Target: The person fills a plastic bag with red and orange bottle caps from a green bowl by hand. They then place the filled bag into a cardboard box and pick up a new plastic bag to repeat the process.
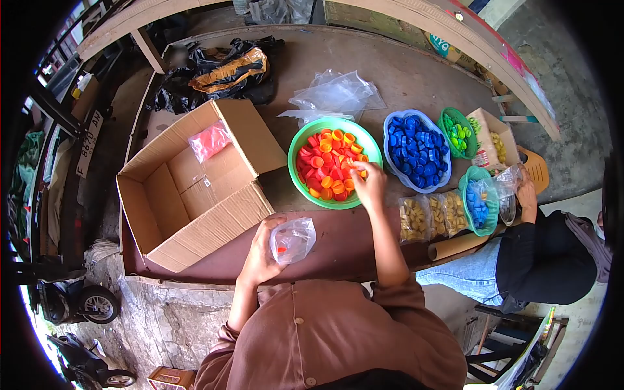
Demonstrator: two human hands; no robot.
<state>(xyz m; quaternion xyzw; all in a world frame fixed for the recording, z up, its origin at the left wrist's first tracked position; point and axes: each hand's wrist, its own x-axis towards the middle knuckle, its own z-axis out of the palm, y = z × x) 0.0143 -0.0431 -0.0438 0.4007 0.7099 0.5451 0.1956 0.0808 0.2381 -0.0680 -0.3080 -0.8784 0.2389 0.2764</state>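
Note:
My left hand [261,252] grips a clear plastic bag [298,242] whose mouth stands open. A small red piece shows low inside it. Over the right side of a green basin [304,198], my right hand [370,186] reaches in with its fingers drawn together among red and orange bottle caps [325,162]. What its fingertips hold, if anything, is hidden by the fingers. To the left, an open cardboard box [201,227] contains a bag of red pieces [209,142].
A blue basin [390,170] holds blue caps; green baskets stand beyond. Bags of yellowish pieces [430,218] lie right of me. A co-worker's hand [526,192] holds a clear bag at the right. Plastic bags [338,94] and a black bag [179,84] lie at the back.

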